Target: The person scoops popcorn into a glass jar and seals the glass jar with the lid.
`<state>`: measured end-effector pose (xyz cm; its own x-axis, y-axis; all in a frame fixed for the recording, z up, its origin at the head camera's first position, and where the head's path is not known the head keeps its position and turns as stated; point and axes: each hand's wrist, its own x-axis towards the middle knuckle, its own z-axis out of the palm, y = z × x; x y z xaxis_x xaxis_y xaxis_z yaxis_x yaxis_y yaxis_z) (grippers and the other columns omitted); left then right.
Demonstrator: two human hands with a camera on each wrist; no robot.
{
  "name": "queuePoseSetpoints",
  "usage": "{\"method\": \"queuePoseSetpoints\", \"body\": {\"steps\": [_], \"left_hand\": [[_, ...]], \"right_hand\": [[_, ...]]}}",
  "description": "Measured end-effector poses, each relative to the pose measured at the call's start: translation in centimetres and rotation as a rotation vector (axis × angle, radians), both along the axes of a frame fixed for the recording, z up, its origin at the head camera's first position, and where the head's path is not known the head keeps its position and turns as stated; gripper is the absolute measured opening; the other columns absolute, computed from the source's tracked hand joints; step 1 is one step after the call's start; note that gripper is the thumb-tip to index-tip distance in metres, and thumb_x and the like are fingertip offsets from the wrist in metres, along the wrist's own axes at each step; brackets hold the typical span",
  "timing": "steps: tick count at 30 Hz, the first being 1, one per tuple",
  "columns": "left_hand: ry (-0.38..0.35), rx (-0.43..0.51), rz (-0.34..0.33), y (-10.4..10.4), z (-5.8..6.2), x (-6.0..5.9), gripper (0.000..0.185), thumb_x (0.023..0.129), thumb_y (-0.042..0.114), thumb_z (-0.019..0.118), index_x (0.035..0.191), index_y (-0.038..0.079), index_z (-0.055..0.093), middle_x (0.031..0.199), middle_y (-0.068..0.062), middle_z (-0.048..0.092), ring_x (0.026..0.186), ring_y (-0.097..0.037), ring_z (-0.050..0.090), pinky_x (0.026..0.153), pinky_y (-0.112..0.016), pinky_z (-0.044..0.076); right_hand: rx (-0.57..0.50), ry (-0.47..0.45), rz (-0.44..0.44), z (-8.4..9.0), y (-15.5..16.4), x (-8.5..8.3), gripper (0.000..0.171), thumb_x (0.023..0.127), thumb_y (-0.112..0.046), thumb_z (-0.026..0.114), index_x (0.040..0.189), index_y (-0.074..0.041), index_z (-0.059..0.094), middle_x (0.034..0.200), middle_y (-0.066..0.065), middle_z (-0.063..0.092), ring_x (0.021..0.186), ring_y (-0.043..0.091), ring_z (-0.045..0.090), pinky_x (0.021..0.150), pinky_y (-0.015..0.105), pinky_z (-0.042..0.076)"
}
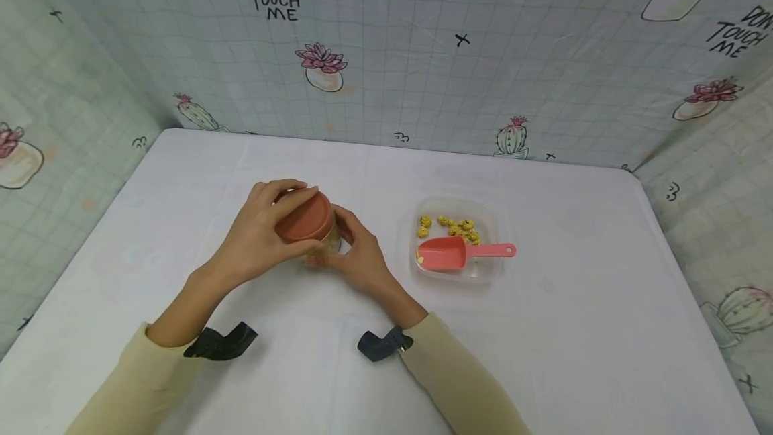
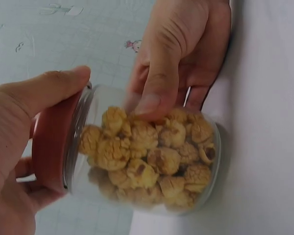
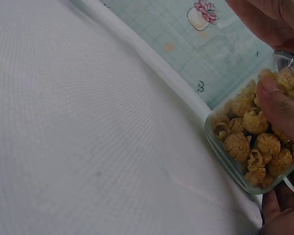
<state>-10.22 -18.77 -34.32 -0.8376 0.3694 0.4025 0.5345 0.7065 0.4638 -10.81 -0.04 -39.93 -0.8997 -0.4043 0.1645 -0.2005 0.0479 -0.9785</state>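
Note:
A clear glass jar (image 2: 152, 161) full of caramel popcorn stands on the white table (image 1: 574, 327) in front of me. Its brown-red lid (image 1: 304, 217) sits on top, and my left hand (image 1: 266, 230) curls over and around that lid. My right hand (image 1: 356, 254) wraps the jar's body from the right side, thumb pressed on the glass (image 3: 279, 105). The left wrist view shows the lid (image 2: 51, 147) under my left thumb and my right fingers (image 2: 159, 83) on the glass.
To the right of the jar is a clear plastic tray (image 1: 489, 274) holding a few yellow popcorn pieces (image 1: 459, 225) and a pink scoop (image 1: 459, 252). Cactus-print sheets wall the table at the back and both sides.

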Motion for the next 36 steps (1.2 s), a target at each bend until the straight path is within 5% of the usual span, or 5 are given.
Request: {"method": "queuePoseSetpoints", "body": {"steps": [10, 17, 24, 29, 36], "left_hand": [[-0.172, 0.162, -0.162, -2.2, -0.7, -0.5, 0.080, 0.070, 0.011, 0.086, 0.140, 0.014, 0.049, 0.144, -0.005, 0.038, 0.131, -0.024, 0.037, 0.100, -0.041, 0.042], [-0.209, 0.198, -0.191, -2.8, 0.0, -0.2, 0.084, 0.069, -0.001, 0.084, 0.143, 0.007, 0.043, 0.144, -0.009, 0.040, 0.133, -0.018, 0.035, 0.105, -0.018, 0.032], [-0.250, 0.263, -0.200, -3.7, 0.4, 0.1, 0.088, 0.070, -0.009, 0.080, 0.146, 0.008, 0.038, 0.138, -0.014, 0.046, 0.130, -0.009, 0.038, 0.108, -0.018, 0.029], [-0.203, 0.257, -0.132, -4.1, -1.0, 0.0, 0.095, 0.069, -0.002, 0.084, 0.148, 0.019, 0.036, 0.140, -0.005, 0.045, 0.129, -0.015, 0.039, 0.109, -0.027, 0.032], [-0.091, 0.133, 0.020, -1.2, -1.4, 0.6, 0.100, 0.063, 0.022, 0.091, 0.147, 0.016, 0.038, 0.142, -0.011, 0.038, 0.131, -0.032, 0.034, 0.097, -0.060, 0.039]], "right_hand": [[-0.029, -0.006, -0.003, 0.1, 0.0, 0.0, 0.082, 0.072, -0.004, 0.084, 0.142, -0.011, 0.042, 0.138, 0.000, 0.049, 0.127, 0.008, 0.044, 0.109, 0.033, 0.034], [-0.041, 0.012, 0.009, -0.1, 0.0, 0.0, 0.082, 0.072, -0.003, 0.083, 0.142, -0.009, 0.041, 0.139, 0.002, 0.048, 0.128, 0.011, 0.044, 0.109, 0.033, 0.035], [-0.043, 0.009, 0.006, -0.1, -0.1, 0.0, 0.082, 0.071, -0.002, 0.084, 0.142, -0.009, 0.042, 0.139, 0.001, 0.048, 0.128, 0.011, 0.044, 0.109, 0.032, 0.035], [-0.027, 0.010, 0.011, -0.2, -0.2, 0.0, 0.083, 0.072, -0.005, 0.084, 0.143, -0.009, 0.041, 0.140, 0.001, 0.048, 0.128, 0.012, 0.044, 0.109, 0.032, 0.035], [0.003, 0.016, 0.005, -0.2, -0.1, 0.0, 0.082, 0.073, -0.008, 0.083, 0.143, -0.010, 0.040, 0.140, 0.001, 0.047, 0.129, 0.010, 0.043, 0.109, 0.033, 0.034]]}}
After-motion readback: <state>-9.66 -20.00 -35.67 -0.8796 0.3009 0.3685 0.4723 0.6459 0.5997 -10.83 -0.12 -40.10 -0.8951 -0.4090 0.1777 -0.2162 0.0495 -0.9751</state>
